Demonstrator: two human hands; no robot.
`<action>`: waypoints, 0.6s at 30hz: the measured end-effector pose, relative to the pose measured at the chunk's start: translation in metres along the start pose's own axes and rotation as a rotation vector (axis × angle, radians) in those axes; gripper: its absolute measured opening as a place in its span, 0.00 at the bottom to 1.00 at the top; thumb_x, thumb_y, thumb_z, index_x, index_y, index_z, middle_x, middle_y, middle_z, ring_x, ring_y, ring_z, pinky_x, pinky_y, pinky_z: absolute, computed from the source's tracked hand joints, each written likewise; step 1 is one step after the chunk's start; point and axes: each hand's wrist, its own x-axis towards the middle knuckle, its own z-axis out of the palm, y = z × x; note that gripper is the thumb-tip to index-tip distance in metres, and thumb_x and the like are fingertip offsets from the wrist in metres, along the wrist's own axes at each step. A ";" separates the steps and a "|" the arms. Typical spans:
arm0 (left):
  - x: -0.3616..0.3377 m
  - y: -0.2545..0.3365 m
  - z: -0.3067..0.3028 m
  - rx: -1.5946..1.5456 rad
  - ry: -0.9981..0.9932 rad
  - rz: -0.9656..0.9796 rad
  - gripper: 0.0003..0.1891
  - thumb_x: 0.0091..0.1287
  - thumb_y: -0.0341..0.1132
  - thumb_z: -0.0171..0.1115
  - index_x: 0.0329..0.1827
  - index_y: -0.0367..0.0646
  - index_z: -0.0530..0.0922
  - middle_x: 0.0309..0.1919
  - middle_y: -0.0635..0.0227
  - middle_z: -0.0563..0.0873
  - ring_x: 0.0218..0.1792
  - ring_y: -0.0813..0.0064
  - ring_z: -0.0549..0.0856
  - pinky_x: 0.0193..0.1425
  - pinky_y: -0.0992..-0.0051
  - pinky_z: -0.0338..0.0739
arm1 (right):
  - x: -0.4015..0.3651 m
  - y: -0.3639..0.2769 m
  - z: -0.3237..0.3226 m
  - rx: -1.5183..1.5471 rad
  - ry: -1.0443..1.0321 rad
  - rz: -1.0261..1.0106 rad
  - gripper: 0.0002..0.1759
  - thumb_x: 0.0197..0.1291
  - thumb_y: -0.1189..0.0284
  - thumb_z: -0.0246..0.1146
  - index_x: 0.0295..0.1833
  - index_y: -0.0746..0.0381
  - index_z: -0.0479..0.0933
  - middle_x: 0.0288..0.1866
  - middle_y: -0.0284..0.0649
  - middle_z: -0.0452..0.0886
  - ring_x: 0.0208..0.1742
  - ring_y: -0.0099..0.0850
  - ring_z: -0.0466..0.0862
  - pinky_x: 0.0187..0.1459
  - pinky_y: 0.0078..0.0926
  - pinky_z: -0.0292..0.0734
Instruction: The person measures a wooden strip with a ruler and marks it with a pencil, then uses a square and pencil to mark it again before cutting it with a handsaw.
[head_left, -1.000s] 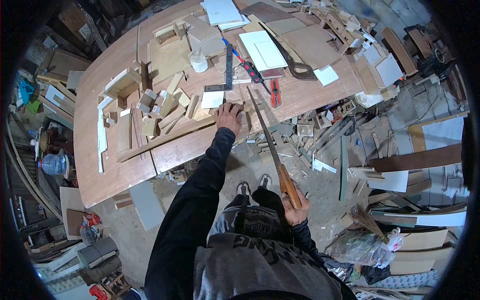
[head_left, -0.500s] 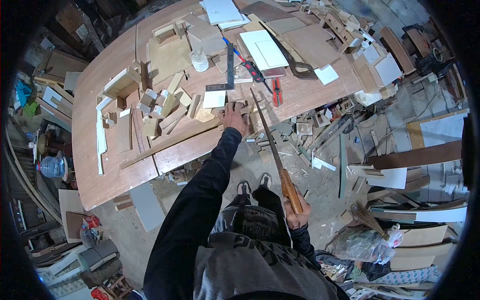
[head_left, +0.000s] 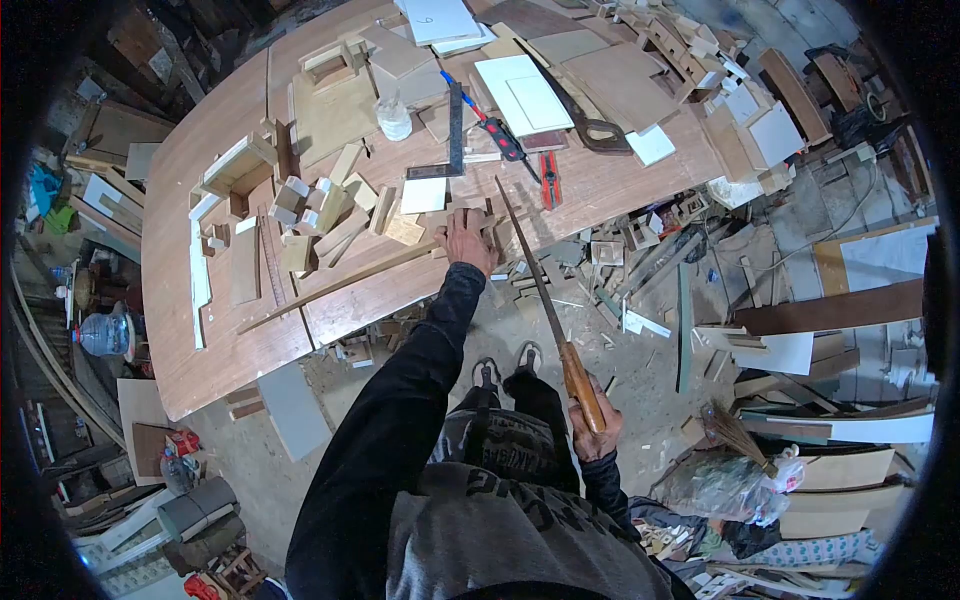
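Observation:
My right hand [head_left: 597, 425] is closed round the wooden handle of a handsaw [head_left: 545, 295], whose blade points up and away to the table's front edge. My left hand [head_left: 466, 243] presses on the end of a long wooden strip [head_left: 350, 285] at that edge, fingers bent over the wood. The saw's tip lies just right of my left hand. A white square tile [head_left: 424, 195] and a black try square [head_left: 455, 140] lie just beyond my left hand. Beside them are a red and black tool [head_left: 503, 138] and a red cutter [head_left: 549, 180].
The wooden table [head_left: 190, 375] also bears wood blocks [head_left: 300, 252], a clear plastic cup [head_left: 394, 120], white panels [head_left: 525, 95] and a second saw [head_left: 602, 135]. Offcuts litter the floor beneath its front edge. On the right are stacked boards, a straw brush [head_left: 735, 440] and a plastic bag [head_left: 715, 488].
The view has shifted very slightly. Both hands and the saw stay in nearly the same places, with the saw still in my right hand.

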 end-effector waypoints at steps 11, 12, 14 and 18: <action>0.017 -0.018 0.002 -0.043 -0.112 0.019 0.26 0.45 0.36 0.67 0.51 0.47 0.73 0.54 0.59 0.70 0.57 0.58 0.68 0.62 0.54 0.57 | 0.004 0.002 0.005 0.012 -0.018 -0.018 0.25 0.53 0.76 0.65 0.59 0.64 0.74 0.45 0.44 0.84 0.32 0.27 0.84 0.36 0.21 0.77; 0.017 -0.019 0.002 -0.042 -0.111 0.019 0.26 0.45 0.36 0.67 0.51 0.47 0.73 0.54 0.59 0.70 0.57 0.58 0.68 0.62 0.54 0.57 | 0.004 0.002 0.005 0.013 -0.018 -0.019 0.25 0.53 0.76 0.65 0.59 0.64 0.74 0.45 0.44 0.84 0.32 0.27 0.84 0.36 0.21 0.77; 0.019 -0.018 -0.001 -0.051 -0.117 0.048 0.24 0.49 0.36 0.66 0.52 0.47 0.73 0.54 0.59 0.70 0.57 0.57 0.68 0.61 0.53 0.60 | 0.004 0.001 0.006 0.053 -0.015 -0.034 0.25 0.53 0.76 0.64 0.59 0.65 0.74 0.45 0.45 0.84 0.32 0.27 0.84 0.37 0.21 0.77; 0.023 -0.025 0.006 -0.098 -0.132 0.069 0.24 0.50 0.37 0.67 0.52 0.48 0.74 0.54 0.59 0.70 0.57 0.56 0.68 0.60 0.52 0.62 | 0.002 -0.002 0.007 0.099 -0.030 0.037 0.25 0.53 0.77 0.64 0.59 0.65 0.74 0.46 0.45 0.84 0.33 0.26 0.84 0.38 0.21 0.77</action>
